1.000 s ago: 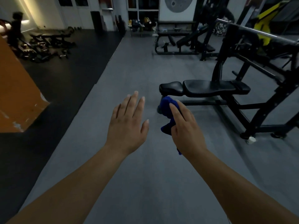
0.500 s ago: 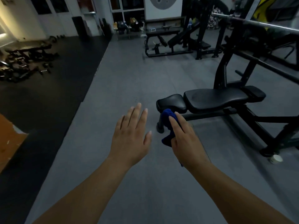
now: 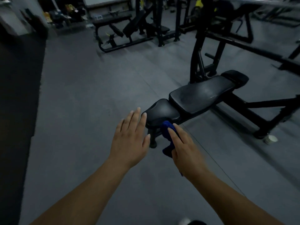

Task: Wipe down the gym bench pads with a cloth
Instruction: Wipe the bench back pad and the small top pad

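Closed in on the bench [image 3: 191, 103] over the last second: well ahead across the floor [image 3: 81, 98] then, just beyond the fingertips now. Still short of contact, so no wiping yet. By the reach, nearly at the end of the approach, with the first stroke next.

Gripping a blue cloth [image 3: 167, 132] in the right hand [image 3: 186, 151], bunched under the palm with the forefinger laid straight over it. Held in front of the near edge of the seat pad [image 3: 162, 112], probably not touching, though hard to tell through the blur. Keeping the left hand [image 3: 129, 140] empty and flat, fingers straight and slightly spread, just beside that pad's left end.

Three black pads in a row: small rounded seat pad, long back pad [image 3: 204, 93] with a dull sheen and faint smears, short end block [image 3: 235, 77]. Smooth vinyl by the look. Black steel tube frame [image 3: 197, 51] beneath and behind. Soft crumpled cloth, likely to mould to the rounded edges. Matt grey floor all round.
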A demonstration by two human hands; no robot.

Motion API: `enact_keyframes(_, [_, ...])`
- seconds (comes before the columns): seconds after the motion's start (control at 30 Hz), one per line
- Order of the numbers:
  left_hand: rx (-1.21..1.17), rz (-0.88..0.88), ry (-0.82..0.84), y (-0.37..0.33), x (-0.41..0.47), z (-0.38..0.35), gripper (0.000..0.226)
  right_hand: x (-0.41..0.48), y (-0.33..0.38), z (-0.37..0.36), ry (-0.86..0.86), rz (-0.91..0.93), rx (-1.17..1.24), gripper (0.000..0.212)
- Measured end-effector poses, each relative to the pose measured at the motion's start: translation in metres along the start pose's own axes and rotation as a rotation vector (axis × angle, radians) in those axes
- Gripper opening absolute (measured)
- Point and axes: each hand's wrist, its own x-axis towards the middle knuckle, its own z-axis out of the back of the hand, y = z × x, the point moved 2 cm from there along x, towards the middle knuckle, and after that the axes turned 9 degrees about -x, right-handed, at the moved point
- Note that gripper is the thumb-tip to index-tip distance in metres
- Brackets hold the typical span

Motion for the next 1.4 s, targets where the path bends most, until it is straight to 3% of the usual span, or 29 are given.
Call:
enact_keyframes(0.53, [-0.065, -0.272, 0.275, 0.182, 0.277, -0.127, 0.07, 0.259, -0.016, -0.145, 0.1, -0.424, 0.039, 0.074])
enact_keyframes(0.73, [-0.089, -0.511, 0.381, 0.244, 0.379, -0.174, 0.071, 0.339, 0.001, -0.186, -0.019, -0.727, 0.054, 0.072])
enact_keyframes(0.9, [-0.102, -0.67, 0.478, 0.272, 0.433, -0.216, 0.07, 0.376, 0.014, -0.232, -0.013, -0.827, 0.049, 0.072])
enact_keyframes(1.07, [-0.128, -0.747, 0.582, 0.277, 0.469, -0.274, 0.071, 0.414, -0.016, -0.283, 0.023, -0.833, 0.033, 0.073])
enact_keyframes(1.4, [-0.192, -0.815, 0.737, 0.288, 0.512, -0.406, 0.069, 0.453, -0.043, -0.41, -0.032, -1.177, 0.181, 0.073])
